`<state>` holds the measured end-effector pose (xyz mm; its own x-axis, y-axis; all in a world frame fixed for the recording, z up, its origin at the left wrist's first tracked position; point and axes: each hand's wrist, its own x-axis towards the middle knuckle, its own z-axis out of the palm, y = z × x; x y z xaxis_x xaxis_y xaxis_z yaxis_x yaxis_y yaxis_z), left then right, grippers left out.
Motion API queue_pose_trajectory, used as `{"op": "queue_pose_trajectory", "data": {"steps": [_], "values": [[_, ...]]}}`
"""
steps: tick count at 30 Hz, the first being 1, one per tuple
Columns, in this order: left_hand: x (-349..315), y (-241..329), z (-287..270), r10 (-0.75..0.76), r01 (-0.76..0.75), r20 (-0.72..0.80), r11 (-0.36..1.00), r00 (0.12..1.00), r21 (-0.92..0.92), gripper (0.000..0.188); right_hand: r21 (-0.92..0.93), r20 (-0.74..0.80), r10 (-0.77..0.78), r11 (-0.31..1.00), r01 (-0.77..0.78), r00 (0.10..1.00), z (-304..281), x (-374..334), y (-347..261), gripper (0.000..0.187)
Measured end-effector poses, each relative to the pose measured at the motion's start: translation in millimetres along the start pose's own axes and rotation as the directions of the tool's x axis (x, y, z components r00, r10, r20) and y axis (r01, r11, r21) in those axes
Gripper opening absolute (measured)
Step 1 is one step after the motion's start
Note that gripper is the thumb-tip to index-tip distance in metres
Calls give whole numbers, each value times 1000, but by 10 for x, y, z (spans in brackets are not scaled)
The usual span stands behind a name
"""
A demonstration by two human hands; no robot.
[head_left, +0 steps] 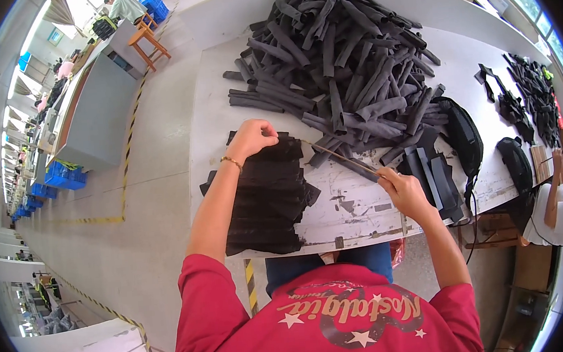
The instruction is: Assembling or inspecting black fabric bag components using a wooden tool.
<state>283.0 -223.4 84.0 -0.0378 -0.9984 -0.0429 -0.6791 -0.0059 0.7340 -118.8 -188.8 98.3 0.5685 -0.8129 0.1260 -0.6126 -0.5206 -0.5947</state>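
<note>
My right hand [404,193] is closed around the end of a thin brown stick [343,158]. The stick's other end points left, to the top of a spread stack of flat black fabric pieces [264,204]. Over the upper edge of that stack is my left hand [252,138], its fingers curled into a pinch. What the left fingertips hold, if anything, is hidden. Beyond both hands rises a large heap of dark grey rolled fabric tubes [351,58]. The white table [357,216] under it all has dark smudges and scraps near its front edge.
Right of my right hand lie flat dark strips [433,174] and a black pouch [463,135] with a hanging cord. A second small pile of dark pieces [530,97] is farther right, near a person's arm [557,187]. A wooden stool [147,44] stands across the aisle.
</note>
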Motion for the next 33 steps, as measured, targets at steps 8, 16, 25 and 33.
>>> {"op": "queue_pose_trajectory", "data": {"steps": [8,16,25,33], "values": [[-250,537,-31,89,-90,77,996,993,8,13,-115,106,-32,992,45,994,10,13,-128,24],[-792,1508,536,657,-564,-238,744,716,357,30,678,126,97,718,-158,987,602,8,-463,33],[-1063,996,1342,-343,-207,-116,-242,932,-948,21,793,89,227,573,-207,970,1238,-204,-751,25],[-1061,1081,1230,-453,-262,-167,-154,876,-953,17,731,82,235,647,-218,969,1340,-595,-893,23]]}}
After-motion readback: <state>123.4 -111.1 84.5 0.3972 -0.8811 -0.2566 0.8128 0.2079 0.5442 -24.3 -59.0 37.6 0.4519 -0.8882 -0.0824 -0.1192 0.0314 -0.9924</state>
